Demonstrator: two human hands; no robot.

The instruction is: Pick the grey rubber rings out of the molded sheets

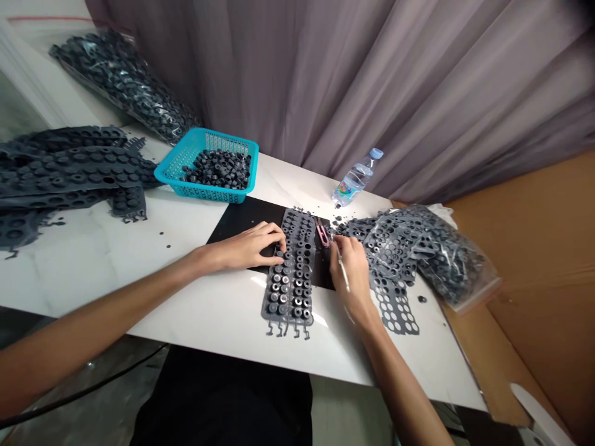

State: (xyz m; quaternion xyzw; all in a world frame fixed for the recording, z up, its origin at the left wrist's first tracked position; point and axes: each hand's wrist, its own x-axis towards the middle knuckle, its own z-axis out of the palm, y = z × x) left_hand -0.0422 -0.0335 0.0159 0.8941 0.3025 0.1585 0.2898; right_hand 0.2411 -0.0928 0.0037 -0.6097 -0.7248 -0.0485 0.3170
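A dark grey moulded rubber sheet (292, 272) with rows of round, ring-like pieces lies lengthwise in front of me, partly on a black mat (242, 220). My left hand (258, 244) rests at the sheet's left edge. Its thumb and curved fingers are apart, touching the sheet around one of the round pieces. To the right of the sheet, my right hand (352, 266) is closed around a slender, pale, shiny tool (344, 272), whose exact kind I cannot make out. Just beyond that hand lie small pink-handled thread snips (322, 233).
A turquoise basket (204, 196) holds many small dark rubber pieces. Punched rubber sheets (395, 248) and a filled plastic bag (458, 266) lie at right. A water bottle (357, 179) stands behind. More sheets (69, 164) and another bag (121, 80) are at left.
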